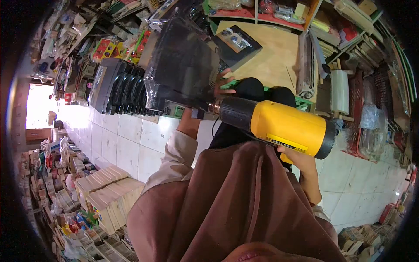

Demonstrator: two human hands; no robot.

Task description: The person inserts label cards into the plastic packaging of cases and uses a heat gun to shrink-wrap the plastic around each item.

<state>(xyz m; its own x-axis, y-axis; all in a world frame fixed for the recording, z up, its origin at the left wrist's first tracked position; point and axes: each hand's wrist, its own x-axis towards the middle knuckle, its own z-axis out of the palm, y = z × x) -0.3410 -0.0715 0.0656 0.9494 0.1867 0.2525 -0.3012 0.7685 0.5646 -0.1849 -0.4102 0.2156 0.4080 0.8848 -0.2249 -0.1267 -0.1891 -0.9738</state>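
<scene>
My right hand (301,161) is wrapped around the handle of a yellow heat gun (288,124), its black nozzle end pointing left. My left hand (224,84) grips a large black box (183,61) from below, with fingertips showing at its right edge and the palm hidden behind it. Clear plastic film covers the box and hangs wrinkled at its left side. The nozzle tip is close to the box's lower right corner; whether they touch, I cannot tell.
A black printed box (238,43) lies on the wooden tabletop (279,56). Several stacked black boxes (118,87) stand at the left. Stacks of pale cartons (109,192) sit on the tiled floor (152,148). A clear film roll (339,91) stands at the right.
</scene>
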